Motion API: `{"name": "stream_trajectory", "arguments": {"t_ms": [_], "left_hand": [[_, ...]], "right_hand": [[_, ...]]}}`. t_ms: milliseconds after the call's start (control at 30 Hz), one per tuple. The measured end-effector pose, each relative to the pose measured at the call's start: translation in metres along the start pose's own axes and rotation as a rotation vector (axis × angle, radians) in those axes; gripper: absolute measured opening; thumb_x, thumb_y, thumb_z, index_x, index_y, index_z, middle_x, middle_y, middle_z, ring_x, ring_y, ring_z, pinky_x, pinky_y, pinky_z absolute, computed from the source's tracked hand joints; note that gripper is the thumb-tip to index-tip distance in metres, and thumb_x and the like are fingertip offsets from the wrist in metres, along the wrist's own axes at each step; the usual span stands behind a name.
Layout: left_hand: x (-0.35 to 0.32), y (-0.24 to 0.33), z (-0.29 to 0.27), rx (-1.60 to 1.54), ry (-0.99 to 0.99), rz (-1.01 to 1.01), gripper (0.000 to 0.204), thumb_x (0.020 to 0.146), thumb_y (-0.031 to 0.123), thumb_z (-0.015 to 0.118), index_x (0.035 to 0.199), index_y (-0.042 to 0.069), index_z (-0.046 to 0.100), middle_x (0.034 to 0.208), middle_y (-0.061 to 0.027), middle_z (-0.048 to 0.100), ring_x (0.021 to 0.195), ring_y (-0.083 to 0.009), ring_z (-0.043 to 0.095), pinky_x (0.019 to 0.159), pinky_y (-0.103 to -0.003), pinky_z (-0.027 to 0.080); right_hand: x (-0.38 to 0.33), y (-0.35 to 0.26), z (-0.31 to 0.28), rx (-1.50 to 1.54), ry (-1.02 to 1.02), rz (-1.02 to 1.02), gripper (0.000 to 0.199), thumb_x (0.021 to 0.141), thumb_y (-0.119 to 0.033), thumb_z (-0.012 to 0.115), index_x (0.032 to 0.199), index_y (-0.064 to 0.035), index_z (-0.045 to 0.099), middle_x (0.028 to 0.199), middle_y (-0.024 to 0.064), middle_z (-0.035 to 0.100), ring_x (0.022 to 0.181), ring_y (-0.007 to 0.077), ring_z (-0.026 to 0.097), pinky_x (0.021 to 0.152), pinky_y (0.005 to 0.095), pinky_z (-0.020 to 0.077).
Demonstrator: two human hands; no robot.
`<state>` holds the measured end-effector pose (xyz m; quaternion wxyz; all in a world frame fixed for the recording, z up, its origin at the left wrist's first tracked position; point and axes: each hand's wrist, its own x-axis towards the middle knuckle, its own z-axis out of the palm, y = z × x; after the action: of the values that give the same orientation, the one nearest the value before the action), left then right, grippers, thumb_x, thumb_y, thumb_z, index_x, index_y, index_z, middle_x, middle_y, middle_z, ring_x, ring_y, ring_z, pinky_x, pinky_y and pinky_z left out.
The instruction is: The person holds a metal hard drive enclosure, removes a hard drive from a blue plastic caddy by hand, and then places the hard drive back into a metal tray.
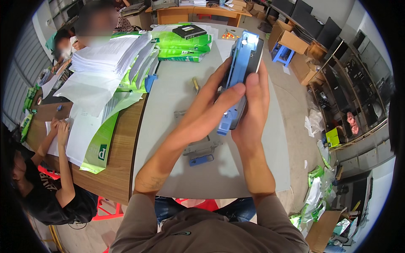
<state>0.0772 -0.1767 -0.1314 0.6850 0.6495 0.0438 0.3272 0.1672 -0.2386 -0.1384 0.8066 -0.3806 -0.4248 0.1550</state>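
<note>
Above the grey table (168, 130), both my hands hold up a flat black box-shaped device with a light-blue plastic frame (239, 63) along its edge. My left hand (215, 97) grips it from the left, thumb laid across the blue frame. On the other side my right hand (254, 95) wraps the black body, its thumb pointing up. The fingers behind the device are partly hidden. Below my left forearm lie a grey bracket-like part (202, 147) and a small blue plastic piece (201, 160). A yellow-handled tool (196, 84) sits beyond my left wrist.
Green paper packs (181, 46) carry a black device (189, 31) at the far end. Paper stacks (105, 55) cover the brown table (120, 156) at left, where a co-worker's hands (61, 126) rest on paper. Small orange-red items (230, 35) lie far back. Cardboard boxes (293, 42) stand right.
</note>
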Motion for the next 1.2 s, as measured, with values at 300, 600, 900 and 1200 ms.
{"name": "stream_trajectory", "arguments": {"t_ms": [300, 600, 900, 1200], "left_hand": [[-0.006, -0.002, 0.004, -0.135, 0.044, -0.039, 0.053, 0.098, 0.053, 0.037, 0.107, 0.005, 0.058, 0.089, -0.0046, 0.063, 0.072, -0.0123, 0.061, 0.061, -0.026, 0.049], [-0.011, -0.004, 0.008, -0.202, -0.068, -0.046, 0.052, 0.1, 0.05, 0.032, 0.112, 0.004, 0.054, 0.095, -0.004, 0.06, 0.083, -0.0107, 0.058, 0.072, -0.026, 0.048], [-0.015, -0.031, -0.012, -0.182, -0.176, 0.018, 0.071, 0.097, 0.058, 0.045, 0.139, 0.0, 0.038, 0.121, -0.0065, 0.053, 0.112, -0.0137, 0.052, 0.092, -0.029, 0.045], [-0.003, -0.003, -0.003, -0.217, -0.169, 0.11, 0.099, 0.088, 0.065, 0.052, 0.153, 0.0, 0.015, 0.146, -0.0199, 0.037, 0.128, -0.0242, 0.045, 0.104, -0.034, 0.036]], "right_hand": [[-0.005, -0.015, 0.001, -0.209, -0.076, -0.172, 0.085, 0.09, -0.031, 0.066, 0.151, 0.0021, 0.016, 0.151, 0.0217, 0.026, 0.14, 0.0333, 0.027, 0.113, 0.0434, 0.0249], [-0.009, -0.012, 0.002, -0.239, 0.037, -0.369, 0.084, 0.082, -0.006, 0.072, 0.149, 0.0024, 0.021, 0.148, 0.0233, 0.029, 0.138, 0.0356, 0.031, 0.112, 0.0463, 0.0266], [-0.009, -0.019, 0.001, -0.272, 0.05, -0.459, 0.087, 0.076, 0.003, 0.072, 0.148, 0.0001, 0.023, 0.143, 0.023, 0.036, 0.136, 0.0344, 0.035, 0.111, 0.045, 0.0299], [-0.011, -0.022, -0.003, -0.003, 0.067, -0.375, 0.085, 0.08, -0.002, 0.071, 0.147, 0.0035, 0.019, 0.143, 0.0223, 0.034, 0.133, 0.0317, 0.038, 0.112, 0.0433, 0.0276]]}}
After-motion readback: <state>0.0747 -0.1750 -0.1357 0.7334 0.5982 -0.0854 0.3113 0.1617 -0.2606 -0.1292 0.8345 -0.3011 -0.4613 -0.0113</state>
